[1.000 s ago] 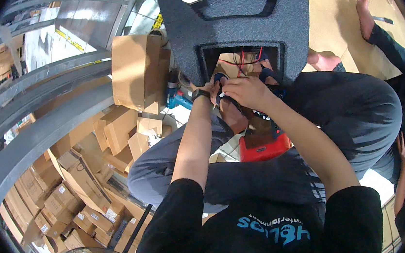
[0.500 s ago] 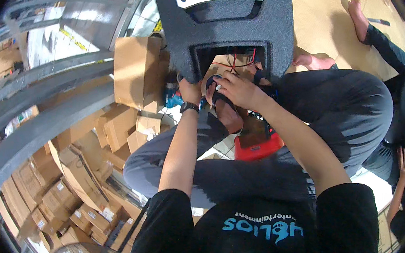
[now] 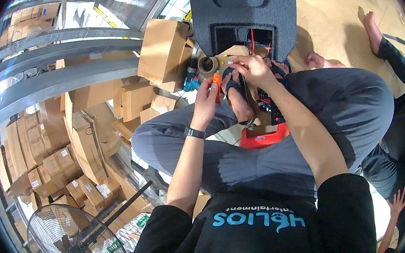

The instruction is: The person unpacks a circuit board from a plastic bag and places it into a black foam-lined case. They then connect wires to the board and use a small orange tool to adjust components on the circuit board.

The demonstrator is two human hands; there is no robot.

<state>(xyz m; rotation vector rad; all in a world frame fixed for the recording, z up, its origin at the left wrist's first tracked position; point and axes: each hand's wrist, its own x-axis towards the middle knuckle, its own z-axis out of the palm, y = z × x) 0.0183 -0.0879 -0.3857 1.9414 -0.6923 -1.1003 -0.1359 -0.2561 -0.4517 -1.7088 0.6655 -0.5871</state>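
My left hand (image 3: pixel 207 101) is closed around a small orange tube (image 3: pixel 217 88), held upright between thumb and fingers. My right hand (image 3: pixel 257 72) pinches a small white piece (image 3: pixel 230 63) at its fingertips, too small to name. Both hands are over my sandalled foot (image 3: pixel 236 100), just before a black speaker cabinet (image 3: pixel 252 15) with a silver handle. Red wires (image 3: pixel 252 39) run out of the cabinet's rectangular opening. Under my right forearm lies a black control panel (image 3: pixel 275 115), partly hidden.
A teal power drill (image 3: pixel 192 80) and a tape roll (image 3: pixel 208 65) sit left of my foot, beside a cardboard box (image 3: pixel 162 52). A red plastic item (image 3: pixel 265 138) lies between my legs. Metal rails and a fan (image 3: pixel 68 233) stand left; another person (image 3: pixel 399 111) sits right.
My left hand has come back from beside the cabinet's lower corner and now shows the orange tube. My right hand has drawn away from the opening. The whole view has shifted.
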